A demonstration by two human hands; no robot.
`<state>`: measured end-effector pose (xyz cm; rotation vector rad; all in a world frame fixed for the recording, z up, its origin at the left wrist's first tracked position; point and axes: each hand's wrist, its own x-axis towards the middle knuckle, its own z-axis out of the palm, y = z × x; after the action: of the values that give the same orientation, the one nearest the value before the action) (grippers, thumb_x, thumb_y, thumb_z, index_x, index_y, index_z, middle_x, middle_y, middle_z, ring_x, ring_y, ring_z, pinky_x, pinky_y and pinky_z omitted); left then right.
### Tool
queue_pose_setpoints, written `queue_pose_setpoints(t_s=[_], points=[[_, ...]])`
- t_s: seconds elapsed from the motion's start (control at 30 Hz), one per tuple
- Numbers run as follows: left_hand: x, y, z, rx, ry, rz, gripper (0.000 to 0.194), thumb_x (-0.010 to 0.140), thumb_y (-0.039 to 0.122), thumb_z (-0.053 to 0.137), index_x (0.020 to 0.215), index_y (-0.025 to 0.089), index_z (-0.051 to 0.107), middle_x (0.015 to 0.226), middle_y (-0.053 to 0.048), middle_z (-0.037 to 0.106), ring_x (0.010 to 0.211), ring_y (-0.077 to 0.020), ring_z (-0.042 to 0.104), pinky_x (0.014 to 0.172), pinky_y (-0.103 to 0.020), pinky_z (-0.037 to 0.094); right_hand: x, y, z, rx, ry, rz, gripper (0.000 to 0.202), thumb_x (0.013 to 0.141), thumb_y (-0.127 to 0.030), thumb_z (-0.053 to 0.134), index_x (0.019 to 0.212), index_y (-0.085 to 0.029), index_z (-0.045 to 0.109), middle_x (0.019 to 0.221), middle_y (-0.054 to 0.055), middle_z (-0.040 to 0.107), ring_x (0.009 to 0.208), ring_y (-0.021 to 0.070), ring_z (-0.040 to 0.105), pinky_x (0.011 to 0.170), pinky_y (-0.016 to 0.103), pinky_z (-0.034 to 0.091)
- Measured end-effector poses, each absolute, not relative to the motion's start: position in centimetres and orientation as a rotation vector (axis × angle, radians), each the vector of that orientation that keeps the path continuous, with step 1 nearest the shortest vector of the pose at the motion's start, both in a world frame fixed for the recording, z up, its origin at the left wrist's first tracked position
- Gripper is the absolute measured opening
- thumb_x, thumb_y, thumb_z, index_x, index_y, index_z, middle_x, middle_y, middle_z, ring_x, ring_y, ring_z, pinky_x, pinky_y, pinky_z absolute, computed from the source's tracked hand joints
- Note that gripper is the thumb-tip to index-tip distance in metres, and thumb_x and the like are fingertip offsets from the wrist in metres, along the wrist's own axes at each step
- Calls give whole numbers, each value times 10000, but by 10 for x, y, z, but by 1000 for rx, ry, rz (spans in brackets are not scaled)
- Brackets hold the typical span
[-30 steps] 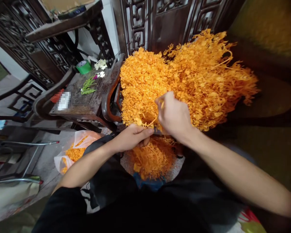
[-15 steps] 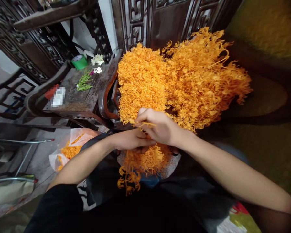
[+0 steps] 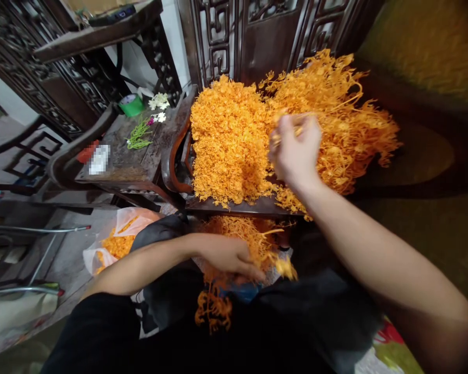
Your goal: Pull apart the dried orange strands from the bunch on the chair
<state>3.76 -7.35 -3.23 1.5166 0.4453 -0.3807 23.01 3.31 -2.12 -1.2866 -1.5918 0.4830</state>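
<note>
Rising since the earlier frame, the right hand (image 3: 298, 156) is parting from the left hand (image 3: 230, 254) and hovering over the orange heaps, while the left is sinking a little lower. Its right fingers are curling tightly, apparently pinching orange strands (image 3: 299, 128), though blur is hiding their ends. Left fingers are pointing toward three o'clock and seemingly gripping a hanging sprig (image 3: 213, 311), its frilly end dangling between six and seven o'clock of that hand; the hold itself is not showing. Such sprigs are looking light, springy and dry rather than slippery, with brittle tips likely to snag; the bare stalk is probably offering the safest hold. Taking the left hand as centre, a compact heap (image 3: 230, 140) is lying at twelve o'clock and a looser, tangled heap (image 3: 343, 145) at one, both resting on a dark wooden seat (image 3: 245, 206). Another heap (image 3: 230, 226) is spreading lower, just beyond that hand. Toward nine o'clock, a translucent plastic bag (image 3: 130, 219) is gaping around orange pieces (image 3: 115, 244). Something blue (image 3: 239, 292) is showing at six; whether it is containing anything, I cannot tell.
</note>
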Motion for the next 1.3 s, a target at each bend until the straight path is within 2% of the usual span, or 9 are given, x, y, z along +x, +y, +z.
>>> queue_pose_setpoints(t_s=[0.2, 0.33, 0.5, 0.6, 0.77, 0.87, 1.1, 1.2, 1.3], points=[[-2, -44, -8, 1274, 701, 454, 584, 916, 678, 591, 631, 169, 624, 543, 18, 521, 401, -39, 292, 410, -230, 194, 256, 34, -20, -1275, -1364, 1111, 534, 852, -779, 610, 963, -271, 485, 649, -27, 485, 483, 112, 374, 471, 286, 290], [-23, -25, 8, 1222, 853, 1052, 554, 898, 706, 584, 739, 180, 649, 587, 46, 533, 380, -16, 193, 401, -221, 163, 234, 2, -16, -1161, -1723, 1402, 465, 856, -680, 680, 823, -241, 526, 622, -32, 477, 486, 116, 350, 478, 299, 299], [-8, -31, -1, 1638, 1093, 979, 370, 856, 479, 761, 1037, 157, 756, 844, -28, 717, 608, -71, 539, 561, -211, 410, 210, -13, -10, -840, -2050, 1486, 380, 918, -559, 635, 774, -212, 579, 739, 5, 576, 667, 153, 511, 666, 318, 439], [1, -32, -12, 1913, 1166, 1013, 327, 838, 425, 793, 1022, 157, 759, 887, -45, 735, 775, -136, 644, 720, -261, 505, 200, -14, -11, -853, -2146, 1433, 322, 930, -510, 598, 822, -208, 618, 833, 33, 658, 750, 190, 571, 739, 343, 470], [3, -36, -22, 2305, 1131, 1333, 97, 915, 273, 706, 928, 182, 739, 874, -45, 717, 826, -156, 666, 764, -283, 527, 193, -11, -10, -913, -2154, 1425, 290, 928, -474, 594, 866, -193, 630, 897, 52, 687, 858, 214, 605, 817, 337, 469], [4, -40, -18, 2360, 1202, 1425, 65, 937, 224, 656, 907, 184, 697, 868, -40, 696, 806, -150, 649, 752, -277, 516, 188, -17, -8, -896, -2142, 1509, 320, 935, -470, 583, 776, -195, 542, 742, 13, 589, 705, 159, 521, 700, 299, 427], [-42, 7, -6, 1772, 1584, 1648, 165, 909, 348, 694, 897, 183, 678, 780, -5, 664, 691, -131, 586, 664, -250, 446, 173, -70, 1, -480, -2505, 1862, 192, 960, -309, 579, 830, -180, 637, 756, 5, 631, 655, 113, 528, 618, 253, 385], [-58, 11, -7, 1608, 1497, 1577, 248, 883, 421, 717, 906, 177, 682, 759, 2, 663, 633, -111, 554, 620, -238, 418, 199, -52, -1, -649, -2203, 1871, 265, 972, -443, 599, 963, -188, 671, 795, 27, 637, 652, 119, 540, 559, 252, 381], [-59, -10, -5, 1715, 1461, 1361, 255, 847, 420, 756, 848, 171, 704, 769, -10, 695, 668, -118, 576, 649, -245, 427, 240, -12, 0, -918, -1617, 1799, 258, 879, -468, 700, 947, -231, 627, 628, -34, 492, 471, 75, 354, 443, 253, 200]])
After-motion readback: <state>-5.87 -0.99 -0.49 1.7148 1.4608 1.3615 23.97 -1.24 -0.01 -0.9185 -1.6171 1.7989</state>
